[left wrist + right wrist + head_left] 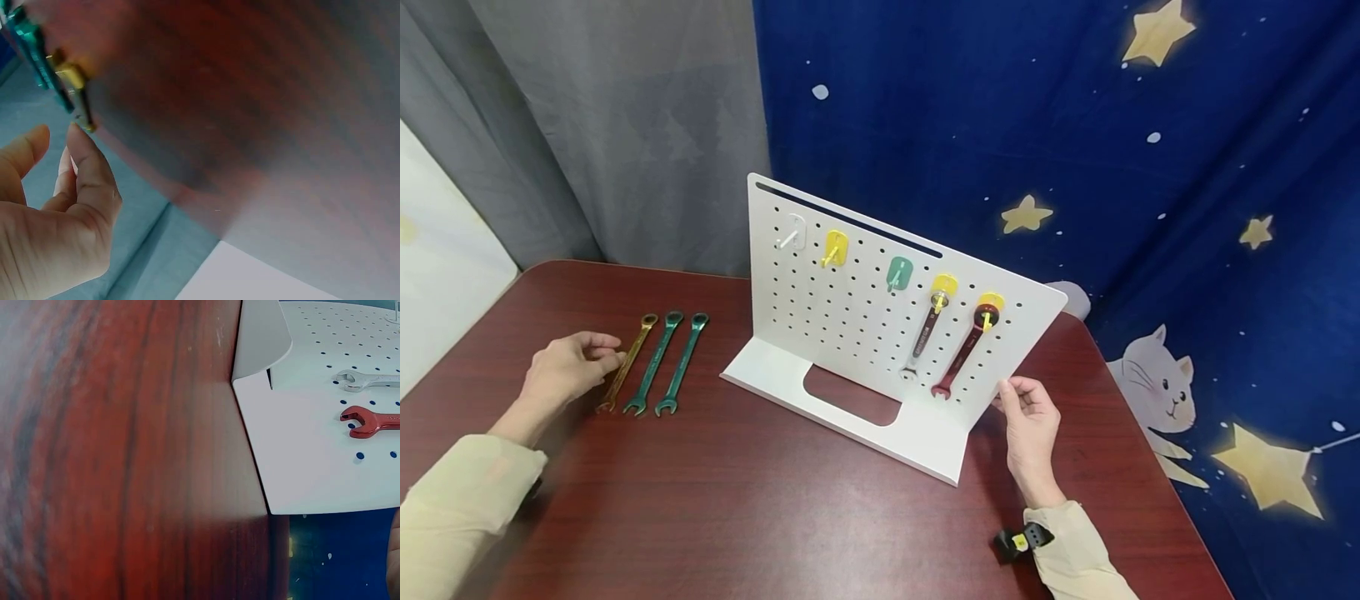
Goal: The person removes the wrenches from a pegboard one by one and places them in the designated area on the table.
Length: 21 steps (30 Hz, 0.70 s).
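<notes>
My left hand [571, 367] is beside the gold wrench [634, 357], the leftmost of three lying on the table. Its thumb and fingers stand apart with nothing between them in the left wrist view. Two green wrenches, a middle one [656, 363] and a right one [683, 363], lie alongside. With thumb and fingers, my right hand [1030, 425] holds the right edge of a white pegboard stand [865, 333]. From yellow hooks on the board hang a silver wrench [924, 337] and a red wrench [962, 358]; their open ends show in the right wrist view.
On the board's left half, a white hook [793, 233], a yellow hook [835, 249] and a green hook [898, 274] carry nothing. The dark red table [722, 517] meets a grey curtain [625, 125] and a blue star-patterned curtain [925, 108] behind.
</notes>
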Available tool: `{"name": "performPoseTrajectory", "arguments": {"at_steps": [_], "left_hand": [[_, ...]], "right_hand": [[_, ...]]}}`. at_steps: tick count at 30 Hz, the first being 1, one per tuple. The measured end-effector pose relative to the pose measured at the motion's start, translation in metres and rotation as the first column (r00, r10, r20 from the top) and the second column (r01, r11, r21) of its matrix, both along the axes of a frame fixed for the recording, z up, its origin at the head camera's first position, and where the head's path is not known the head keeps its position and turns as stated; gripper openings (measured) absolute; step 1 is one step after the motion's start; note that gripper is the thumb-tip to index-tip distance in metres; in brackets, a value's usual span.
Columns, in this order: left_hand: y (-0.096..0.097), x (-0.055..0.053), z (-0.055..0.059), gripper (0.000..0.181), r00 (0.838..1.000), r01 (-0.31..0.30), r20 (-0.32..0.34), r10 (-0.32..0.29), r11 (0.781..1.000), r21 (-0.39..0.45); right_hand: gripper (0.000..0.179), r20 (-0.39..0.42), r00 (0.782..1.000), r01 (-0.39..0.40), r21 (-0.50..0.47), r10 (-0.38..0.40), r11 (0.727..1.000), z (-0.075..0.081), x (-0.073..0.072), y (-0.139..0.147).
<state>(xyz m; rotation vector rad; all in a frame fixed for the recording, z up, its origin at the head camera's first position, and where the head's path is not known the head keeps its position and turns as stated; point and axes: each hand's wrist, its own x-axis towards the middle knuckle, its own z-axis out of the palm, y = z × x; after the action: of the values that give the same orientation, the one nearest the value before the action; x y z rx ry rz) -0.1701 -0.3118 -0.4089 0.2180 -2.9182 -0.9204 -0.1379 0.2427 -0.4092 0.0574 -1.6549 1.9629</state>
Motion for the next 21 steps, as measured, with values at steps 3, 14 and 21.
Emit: {"name": "performPoseTrajectory", "arguments": {"at_steps": [3,14,21], "left_hand": [[0.007,-0.001,0.004,0.039,0.999,0.009,-0.046,-0.007,0.999,0.049],[0.059,0.005,0.020,0.032,0.982,0.182,-0.141,-0.127,0.837,0.515],[0.091,0.011,0.024,0.021,0.966,0.256,-0.194,-0.171,0.735,0.628]], "right_hand": [[0.007,-0.004,1.000,-0.003,-0.008,0.003,1.000,0.000,0.000,0.000],[0.007,-0.002,1.000,-0.004,-0.006,0.004,1.000,0.001,0.001,0.000],[0.009,-0.007,1.000,-0.010,-0.016,0.010,1.000,0.001,0.001,0.000]]}}
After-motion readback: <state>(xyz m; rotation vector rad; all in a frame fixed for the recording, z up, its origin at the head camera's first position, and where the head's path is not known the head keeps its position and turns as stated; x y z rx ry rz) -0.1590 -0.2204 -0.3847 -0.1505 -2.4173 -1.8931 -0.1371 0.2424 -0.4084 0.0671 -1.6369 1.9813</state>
